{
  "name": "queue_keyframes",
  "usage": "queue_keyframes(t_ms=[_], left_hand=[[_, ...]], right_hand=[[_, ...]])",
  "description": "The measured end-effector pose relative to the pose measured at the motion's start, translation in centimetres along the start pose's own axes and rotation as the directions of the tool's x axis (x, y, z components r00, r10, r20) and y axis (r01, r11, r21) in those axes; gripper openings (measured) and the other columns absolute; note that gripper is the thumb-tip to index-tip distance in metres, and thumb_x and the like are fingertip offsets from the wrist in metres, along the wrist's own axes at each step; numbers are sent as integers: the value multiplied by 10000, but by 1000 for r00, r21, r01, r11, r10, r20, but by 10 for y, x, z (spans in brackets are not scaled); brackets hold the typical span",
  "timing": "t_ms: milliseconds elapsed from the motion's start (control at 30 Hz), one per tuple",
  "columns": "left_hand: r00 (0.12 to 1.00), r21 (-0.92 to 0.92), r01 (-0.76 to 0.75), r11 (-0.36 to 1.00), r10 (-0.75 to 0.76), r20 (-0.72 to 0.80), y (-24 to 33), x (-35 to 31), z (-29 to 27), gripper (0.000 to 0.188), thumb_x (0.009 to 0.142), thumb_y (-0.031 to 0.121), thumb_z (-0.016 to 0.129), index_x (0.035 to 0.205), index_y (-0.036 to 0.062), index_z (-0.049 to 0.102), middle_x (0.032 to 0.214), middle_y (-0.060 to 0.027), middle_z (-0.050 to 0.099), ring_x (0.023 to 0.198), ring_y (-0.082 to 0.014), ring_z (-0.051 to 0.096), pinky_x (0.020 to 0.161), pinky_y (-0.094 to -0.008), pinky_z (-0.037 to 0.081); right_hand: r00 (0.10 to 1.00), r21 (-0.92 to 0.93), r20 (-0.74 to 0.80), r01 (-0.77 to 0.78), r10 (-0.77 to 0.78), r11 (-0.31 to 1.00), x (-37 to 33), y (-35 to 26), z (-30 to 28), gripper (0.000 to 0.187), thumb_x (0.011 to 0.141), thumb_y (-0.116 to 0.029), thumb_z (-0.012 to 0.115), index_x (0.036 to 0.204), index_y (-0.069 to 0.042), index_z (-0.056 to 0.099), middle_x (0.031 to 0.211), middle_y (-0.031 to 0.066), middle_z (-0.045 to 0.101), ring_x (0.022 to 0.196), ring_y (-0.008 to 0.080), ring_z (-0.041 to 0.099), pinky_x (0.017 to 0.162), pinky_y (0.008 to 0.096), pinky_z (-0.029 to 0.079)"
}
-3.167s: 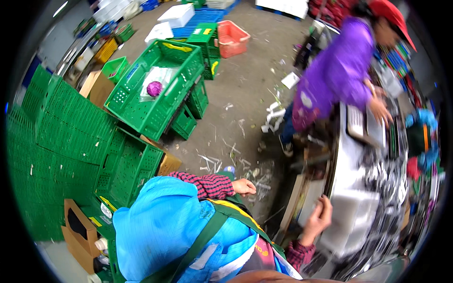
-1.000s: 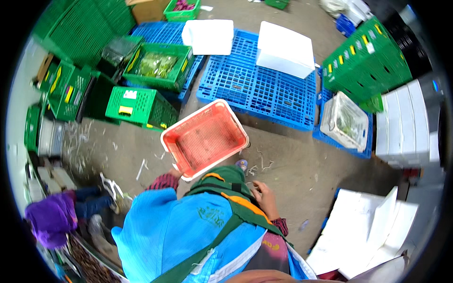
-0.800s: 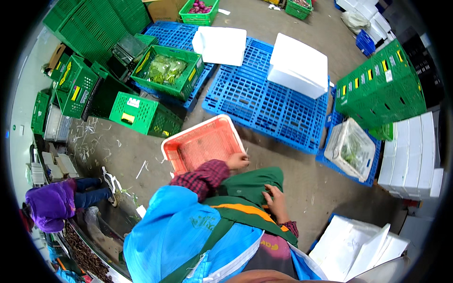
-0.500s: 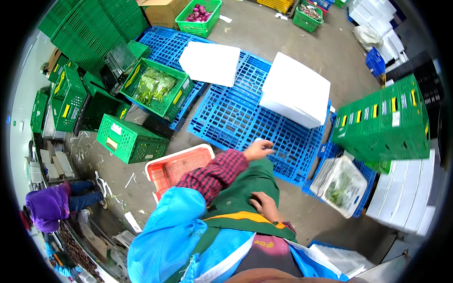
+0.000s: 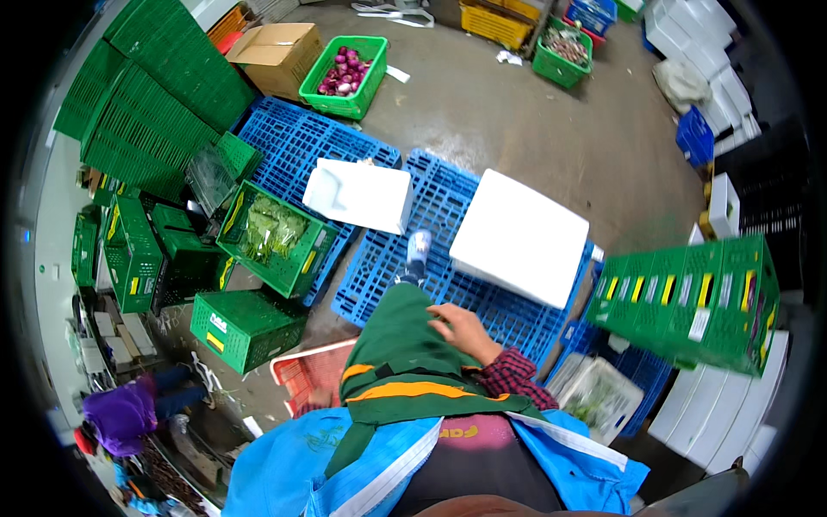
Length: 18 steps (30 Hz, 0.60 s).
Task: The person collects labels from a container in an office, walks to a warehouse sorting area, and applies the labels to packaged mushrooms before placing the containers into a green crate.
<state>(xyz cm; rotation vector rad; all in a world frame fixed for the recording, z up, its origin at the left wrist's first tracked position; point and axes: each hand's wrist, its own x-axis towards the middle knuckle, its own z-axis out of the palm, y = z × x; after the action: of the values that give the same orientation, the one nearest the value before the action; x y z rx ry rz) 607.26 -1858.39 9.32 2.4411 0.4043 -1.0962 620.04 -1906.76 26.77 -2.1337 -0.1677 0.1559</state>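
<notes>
My right hand (image 5: 465, 333) hovers by the side of my green apron (image 5: 392, 332), its fingers loosely apart and nothing in them. Only a smeared bit of my left hand (image 5: 319, 401) shows, low beside the apron and over the red plastic basket (image 5: 297, 372); its fingers cannot be made out. One shoe (image 5: 419, 246) of mine is on the blue pallet (image 5: 366, 289). A large white foam box (image 5: 521, 237) rests on that pallet to the right, and a smaller white foam box (image 5: 366, 194) sits at its far left.
Left stand a green crate of bagged leafy greens (image 5: 271, 228), a closed-sided green crate (image 5: 245, 327) and tall crate stacks (image 5: 155, 103). Green crates (image 5: 689, 297) line the right. Purple onions fill a far crate (image 5: 379, 69). A person in purple (image 5: 125, 422) is at lower left.
I have stepped forward, one foot now showing on the pallet. My left hand has dropped from in front back to my side; my right hand has moved up and forward.
</notes>
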Motion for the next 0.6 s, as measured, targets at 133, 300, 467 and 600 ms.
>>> queue_keyframes(t_ms=[133, 300, 467, 600], left_hand=[[974, -52, 207, 977, -201, 99, 53, 52, -32, 335, 910, 280, 497, 1084, 43, 659, 749, -74, 663, 634, -172, 615, 562, -335, 495], [987, -7, -111, 994, 110, -115, 218, 212, -144, 328, 906, 268, 506, 1105, 46, 644, 718, -46, 645, 609, -171, 594, 545, -341, 487], [965, -837, -261, 480, 134, -224, 526, 276, -299, 374, 900, 214, 619, 1224, 40, 554, 973, -41, 637, 814, -123, 614, 662, -252, 500], [959, -812, -262, 521, 236, -158, 604, 336, -295, 381, 909, 216, 610, 1240, 40, 536, 1062, -57, 622, 906, -169, 617, 745, -300, 522]], right_hand=[[989, 96, 149, -9, -5, 995, 108, 44, -16, 313, 857, -174, 638, 1144, -60, 588, 1023, 156, 633, 920, 309, 630, 786, 382, 507], [986, 17, 146, -82, 78, 997, 219, 100, -69, 353, 842, -244, 641, 1136, -53, 602, 1040, 163, 636, 923, 347, 620, 799, 396, 499], [945, 147, 28, -326, 325, 934, 276, 121, -188, 313, 846, -230, 627, 1088, -33, 621, 953, 182, 655, 855, 325, 643, 752, 392, 507], [894, 107, -138, -414, 426, 904, 289, 173, -253, 282, 849, -183, 620, 1085, -29, 630, 973, 165, 647, 841, 300, 637, 747, 376, 507]])
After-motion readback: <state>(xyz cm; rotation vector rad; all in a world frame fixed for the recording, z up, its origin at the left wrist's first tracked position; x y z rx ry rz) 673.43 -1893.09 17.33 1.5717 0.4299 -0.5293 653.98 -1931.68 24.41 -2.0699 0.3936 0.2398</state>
